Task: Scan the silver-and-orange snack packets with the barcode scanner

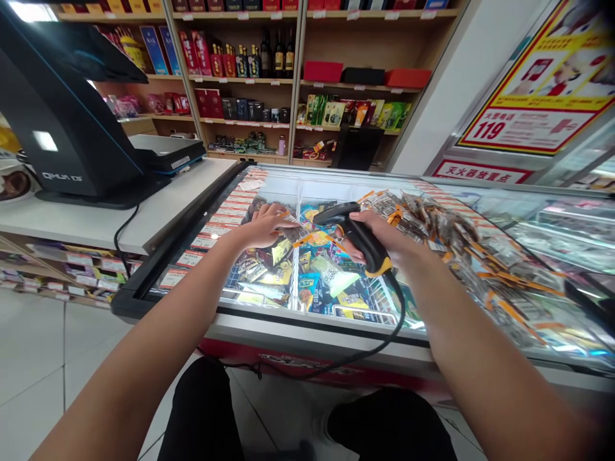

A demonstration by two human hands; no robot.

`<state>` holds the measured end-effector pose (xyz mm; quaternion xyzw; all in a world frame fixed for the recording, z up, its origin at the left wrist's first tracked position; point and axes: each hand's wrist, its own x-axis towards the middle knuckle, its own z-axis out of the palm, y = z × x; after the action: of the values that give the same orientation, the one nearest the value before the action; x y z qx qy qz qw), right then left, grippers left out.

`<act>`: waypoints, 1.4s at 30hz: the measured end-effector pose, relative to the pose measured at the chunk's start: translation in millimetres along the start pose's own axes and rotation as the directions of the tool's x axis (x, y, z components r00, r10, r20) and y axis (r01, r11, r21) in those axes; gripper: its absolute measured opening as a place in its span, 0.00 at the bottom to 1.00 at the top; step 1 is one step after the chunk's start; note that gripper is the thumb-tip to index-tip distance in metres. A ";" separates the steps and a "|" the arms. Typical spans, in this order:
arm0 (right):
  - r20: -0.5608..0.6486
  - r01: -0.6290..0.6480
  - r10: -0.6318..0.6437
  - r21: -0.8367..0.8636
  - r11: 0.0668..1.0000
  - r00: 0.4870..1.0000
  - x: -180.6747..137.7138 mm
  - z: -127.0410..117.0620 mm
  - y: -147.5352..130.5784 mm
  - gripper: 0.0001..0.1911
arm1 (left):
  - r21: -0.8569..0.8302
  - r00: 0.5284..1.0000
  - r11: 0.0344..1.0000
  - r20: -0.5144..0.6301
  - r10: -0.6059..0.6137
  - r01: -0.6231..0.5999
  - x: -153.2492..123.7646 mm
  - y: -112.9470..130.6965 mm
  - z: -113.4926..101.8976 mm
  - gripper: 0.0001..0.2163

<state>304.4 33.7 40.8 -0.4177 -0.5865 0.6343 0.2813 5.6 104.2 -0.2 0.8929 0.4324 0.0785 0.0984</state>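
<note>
My right hand is wrapped round the grip of a black and orange barcode scanner, its head angled to the left. A small packet with orange edges lies flat under the scanner's head. Resting on the freezer's glass lid, my left hand pinches the packet's left end between thumb and fingers. To the right of the scanner a heap of similar orange-edged packets spreads over the glass. The scanner's cable hangs in a loop over the front edge.
The chest freezer holds colourful bags beneath its glass. Price labels line its left side. On the counter at left stand a black checkout terminal and a flat scale. Shelves of bottles and boxes rise behind.
</note>
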 end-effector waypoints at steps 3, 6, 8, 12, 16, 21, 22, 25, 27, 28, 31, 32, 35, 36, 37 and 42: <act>0.073 0.013 -0.008 -0.066 0.998 0.997 0.3 -0.7 2.0 0.25 | -0.023 1.000 1.000 0.029 -0.001 0.001 0.6 5.9 -0.7 0.32; 0.100 -0.018 0.028 -0.100 0.995 0.995 -0.4 1.0 1.4 0.29 | -0.067 0.998 0.997 0.047 0.043 -0.040 0.1 11.2 -2.8 0.31; 0.099 -0.036 0.048 -0.116 0.993 0.994 -1.3 3.1 0.0 0.30 | -0.095 0.997 0.994 0.052 0.049 -0.044 -0.6 12.6 -4.0 0.29; 0.114 -0.067 0.082 -0.127 0.990 0.990 -2.5 5.5 -1.4 0.31 | -0.119 0.996 0.992 0.070 0.055 -0.047 -1.8 11.6 -5.2 0.25; 0.117 -0.079 0.092 -0.118 0.990 0.989 -3.3 4.6 -1.2 0.31 | -0.123 0.995 0.991 0.081 0.056 -0.045 -1.7 8.7 -4.7 0.25; 0.063 -0.032 0.036 -0.056 0.998 0.997 -3.5 8.3 -1.7 0.29 | -0.138 0.994 0.987 0.057 0.090 -0.081 0.5 11.4 6.5 0.28; 0.033 -0.006 0.007 -0.024 1.000 0.999 -1.7 10.1 -0.5 0.28 | -0.161 0.994 0.982 0.046 0.102 -0.094 1.4 13.8 9.5 0.31; -0.050 0.095 -0.092 0.066 0.993 0.994 9.7 16.0 9.1 0.28 | -0.232 0.986 0.959 -0.058 0.154 -0.163 4.9 21.1 15.2 0.40; -0.101 0.171 -0.162 0.090 0.981 0.982 20.7 19.2 19.2 0.27 | -0.217 0.971 0.958 -0.186 0.147 -0.187 8.0 21.2 14.4 0.40; -0.109 0.197 -0.188 0.082 0.977 0.976 26.1 20.4 24.4 0.26 | -0.190 0.964 0.969 -0.242 0.111 -0.159 9.4 18.9 12.8 0.39; -0.059 0.187 -0.187 -0.013 0.982 0.981 38.1 22.0 35.5 0.29 | -0.080 0.957 0.996 -0.284 -0.052 0.030 11.3 4.0 7.1 0.31; -0.047 0.164 -0.167 -0.058 0.985 0.985 40.1 21.7 37.0 0.30 | -0.044 0.966 0.997 -0.247 -0.076 0.067 10.8 -1.9 5.6 0.29; -0.123 0.103 -0.129 -0.201 0.974 0.984 41.7 17.7 37.0 0.33 | 0.016 0.990 0.997 -0.124 -0.070 0.072 6.3 -14.9 2.4 0.26; -0.167 0.092 -0.136 -0.246 0.965 0.977 41.4 15.4 36.6 0.34 | 0.032 0.992 0.997 -0.108 -0.069 0.072 4.5 -16.8 1.3 0.26; -0.205 0.084 -0.146 -0.283 0.955 0.968 41.2 12.7 36.4 0.34 | 0.048 0.992 0.996 -0.100 -0.074 0.079 2.7 -17.5 0.0 0.25; -0.343 0.011 -0.139 -0.352 0.936 0.929 39.6 3.2 38.8 0.36 | 0.023 0.994 0.994 -0.020 -0.104 0.104 -3.9 -12.2 -7.9 0.33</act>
<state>287.3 59.6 -5.2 -0.5470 -0.6421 0.4227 0.3316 -7.9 109.3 4.2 0.8694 0.4802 0.0765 0.0876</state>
